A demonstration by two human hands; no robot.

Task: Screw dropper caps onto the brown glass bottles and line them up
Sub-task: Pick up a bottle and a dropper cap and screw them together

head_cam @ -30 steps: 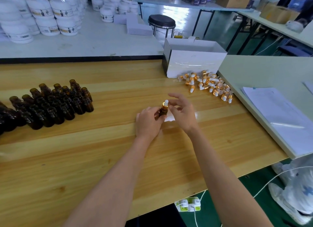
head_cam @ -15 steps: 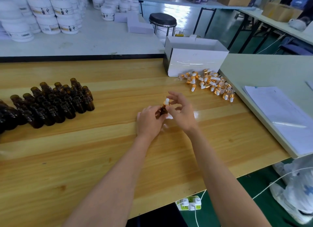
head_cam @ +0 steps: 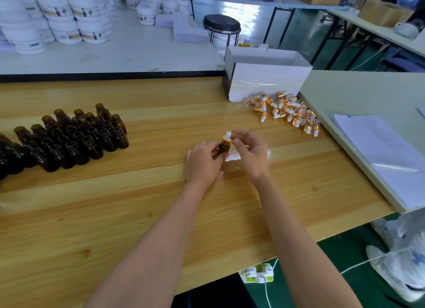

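Head view: the left hand (head_cam: 203,163) grasps one brown glass bottle (head_cam: 222,148), held upright over the worktop (head_cam: 138,204) in front of the white box (head_cam: 266,82). The right hand (head_cam: 250,153) pinches the bottle's dropper cap (head_cam: 226,138). Loose dropper caps (head_cam: 287,112) lie just in front of the box. Uncapped bottles (head_cam: 76,137) stand well to its left.

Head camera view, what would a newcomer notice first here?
First, the two hands at centre: the left hand grips a brown bottle while the right hand pinches its dropper cap. Then the block of uncapped bottles at left, and the loose caps heaped by the white box at far right.
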